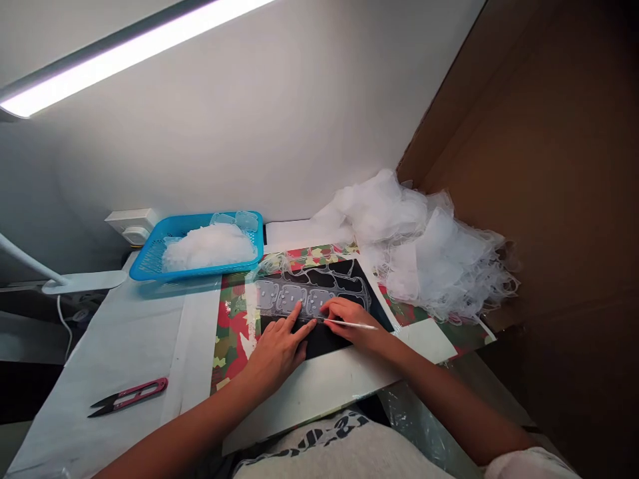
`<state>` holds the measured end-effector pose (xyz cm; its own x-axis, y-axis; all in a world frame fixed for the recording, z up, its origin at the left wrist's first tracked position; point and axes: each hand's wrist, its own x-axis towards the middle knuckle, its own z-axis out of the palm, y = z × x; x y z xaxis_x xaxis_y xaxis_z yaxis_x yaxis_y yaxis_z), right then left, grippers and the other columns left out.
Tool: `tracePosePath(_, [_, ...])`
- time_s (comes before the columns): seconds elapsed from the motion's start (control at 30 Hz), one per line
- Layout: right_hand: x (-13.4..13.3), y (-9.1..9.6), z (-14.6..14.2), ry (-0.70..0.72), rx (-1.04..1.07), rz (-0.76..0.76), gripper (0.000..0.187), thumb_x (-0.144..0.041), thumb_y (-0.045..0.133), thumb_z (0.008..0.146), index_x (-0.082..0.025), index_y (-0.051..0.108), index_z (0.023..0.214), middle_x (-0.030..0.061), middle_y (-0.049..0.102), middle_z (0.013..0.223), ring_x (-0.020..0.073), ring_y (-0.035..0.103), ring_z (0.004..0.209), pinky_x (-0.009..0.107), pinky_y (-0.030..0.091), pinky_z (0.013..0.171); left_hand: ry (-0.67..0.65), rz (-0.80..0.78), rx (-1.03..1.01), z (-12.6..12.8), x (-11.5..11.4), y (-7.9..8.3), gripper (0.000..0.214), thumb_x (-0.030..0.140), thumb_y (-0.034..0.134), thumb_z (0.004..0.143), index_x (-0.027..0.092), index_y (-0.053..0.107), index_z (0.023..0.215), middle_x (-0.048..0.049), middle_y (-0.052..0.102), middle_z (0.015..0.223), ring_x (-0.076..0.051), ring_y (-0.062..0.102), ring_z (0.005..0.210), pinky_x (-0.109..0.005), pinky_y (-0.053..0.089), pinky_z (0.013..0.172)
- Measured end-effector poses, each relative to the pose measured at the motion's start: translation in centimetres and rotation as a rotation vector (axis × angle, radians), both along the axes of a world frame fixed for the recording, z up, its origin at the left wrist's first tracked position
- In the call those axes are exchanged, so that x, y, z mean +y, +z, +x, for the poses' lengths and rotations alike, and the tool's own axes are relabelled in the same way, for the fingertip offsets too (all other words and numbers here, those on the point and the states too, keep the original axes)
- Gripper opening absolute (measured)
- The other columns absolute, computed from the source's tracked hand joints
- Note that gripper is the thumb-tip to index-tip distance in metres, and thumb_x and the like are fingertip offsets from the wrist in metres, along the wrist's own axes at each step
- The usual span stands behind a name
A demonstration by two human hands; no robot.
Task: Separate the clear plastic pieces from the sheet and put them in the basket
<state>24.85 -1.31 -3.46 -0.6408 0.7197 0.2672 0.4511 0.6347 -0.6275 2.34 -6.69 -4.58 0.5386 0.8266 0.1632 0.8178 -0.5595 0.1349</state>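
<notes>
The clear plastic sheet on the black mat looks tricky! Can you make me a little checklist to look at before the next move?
Left hand pressing on the clear plastic sheet: ok.
Sheet lying on the black mat: ok.
Right hand holding the thin white pick: ok.
Pick's tip touching the sheet: cannot tell.
Red-handled thread snips lying far from both hands: ok.
Blue plastic basket sitting beyond the mat, away from the hands: ok.
</notes>
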Motion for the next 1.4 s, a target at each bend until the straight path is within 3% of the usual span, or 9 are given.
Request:
tracePosePath(0.17, [0.0, -0.4, -0.3, -0.022, 0.019, 0.097, 0.019, -0.025, 0.046, 0.095, -0.019, 0.063, 0.091, 0.009, 0.071, 0.095, 0.0217, 0.064, 0.09, 0.035, 0.051, 0.082, 0.021, -0.028, 0.046, -0.2, 0.1, 0.2, 0.049, 0.019, 0.051, 0.09, 0.03, 0.051, 0.138, -0.0158, 0.038, 0.152, -0.024, 0.062, 0.092, -0.041, 0.05, 0.08])
tracePosePath(0.33, [2.6, 0.1, 3.3, -0.607, 0.279, -0.134, 0.026, -0.042, 0.055, 0.089, -0.021, 0.06, 0.075, 0.0043, 0.073, 0.088, 0.0184, 0.064, 0.075, 0.029, 0.049, 0.068, 0.012, -0.035, 0.077, -0.2, -0.2, 0.0, 0.055, 0.02, 0.055, 0.088, 0.033, 0.048, 0.141, -0.0169, 0.037, 0.153, -0.024, 0.063, 0.09, -0.04, 0.049, 0.078])
tracePosePath(0.43, [3.6, 0.0, 5.6, -0.77, 0.443, -0.235, 0.035, -0.051, 0.063, 0.08, -0.021, 0.053, 0.066, 0.0057, 0.072, 0.078, 0.0221, 0.065, 0.076, 0.034, 0.049, 0.071, 0.02, -0.043, 0.023, -0.5, 0.0, 0.3, 0.05, 0.022, 0.054, 0.089, 0.033, 0.052, 0.138, -0.0165, 0.039, 0.152, -0.023, 0.064, 0.087, -0.039, 0.05, 0.076])
tracePosePath(0.63, [0.6, 1.4, 4.2, -0.516, 0.537, -0.361, 0.03, -0.043, 0.064, 0.084, -0.022, 0.052, 0.067, 0.0066, 0.074, 0.097, 0.0224, 0.066, 0.085, 0.036, 0.049, 0.078, 0.117, -0.455, -0.376, -0.4, 5.8, 3.8, 0.051, 0.049, 0.034, 0.096, 0.02, 0.075, 0.101, -0.009, 0.074, 0.101, -0.02, 0.066, 0.081, -0.031, 0.048, 0.075])
tracePosePath(0.8, [-0.9, 3.1, 2.0, -0.25, 0.34, -0.395, 0.022, -0.035, 0.062, 0.087, -0.02, 0.057, 0.071, 0.0058, 0.073, 0.103, 0.0203, 0.065, 0.09, 0.033, 0.046, 0.079, 0.199, -0.764, -0.548, 1.7, 10.7, 4.2, 0.064, 0.066, 0.036, 0.088, 0.014, 0.073, 0.079, -0.0044, 0.069, 0.064, -0.015, 0.055, 0.057, -0.025, 0.04, 0.057])
tracePosePath(0.93, [1.4, 2.8, 1.8, -0.37, 0.45, -0.508, 0.025, -0.037, 0.063, 0.083, -0.019, 0.052, 0.07, 0.0049, 0.072, 0.101, 0.0167, 0.062, 0.084, 0.03, 0.044, 0.075, 0.159, -0.645, -0.526, 2.9, 10.8, 3.2, 0.03, 0.045, 0.065, 0.074, 0.016, 0.069, 0.078, -0.0002, 0.064, 0.064, -0.015, 0.054, 0.06, -0.024, 0.036, 0.056])
tracePosePath(1.1, [4.5, 2.2, 1.2, -0.336, 0.424, -0.67, 0.033, -0.042, 0.068, 0.075, -0.019, 0.047, 0.065, -0.0022, 0.062, 0.071, 0.0117, 0.052, 0.065, 0.025, 0.036, 0.061, 0.131, -0.488, -0.529, 3.1, 9.1, 2.9, 0.019, 0.034, 0.058, 0.08, 0.018, 0.067, 0.085, 0.0003, 0.062, 0.072, -0.014, 0.054, 0.066, -0.024, 0.036, 0.061])
tracePosePath(1.23, [5.1, 2.3, 0.6, -0.297, 0.351, -0.642, 0.036, -0.042, 0.071, 0.071, -0.019, 0.045, 0.062, -0.0081, 0.043, 0.056, 0.0086, 0.039, 0.054, 0.023, 0.027, 0.053, 0.112, -0.387, -0.548, 3.2, 8.0, 2.7, 0.016, 0.03, 0.055, 0.086, 0.019, 0.066, 0.084, -0.0009, 0.066, 0.081, -0.014, 0.057, 0.073, -0.024, 0.039, 0.068])
tracePosePath(1.4, [5.1, 1.9, 0.7, -0.358, 0.337, -0.575, 0.034, -0.041, 0.07, 0.071, -0.02, 0.045, 0.061, -0.0072, 0.047, 0.052, 0.0098, 0.045, 0.052, 0.023, 0.03, 0.05, 0.021, -0.062, -0.548, 2.9, 5.1, 2.3, 0.03, 0.032, 0.044, 0.096, 0.019, 0.066, 0.079, -0.003, 0.067, 0.084, -0.011, 0.058, 0.069, -0.023, 0.043, 0.066])
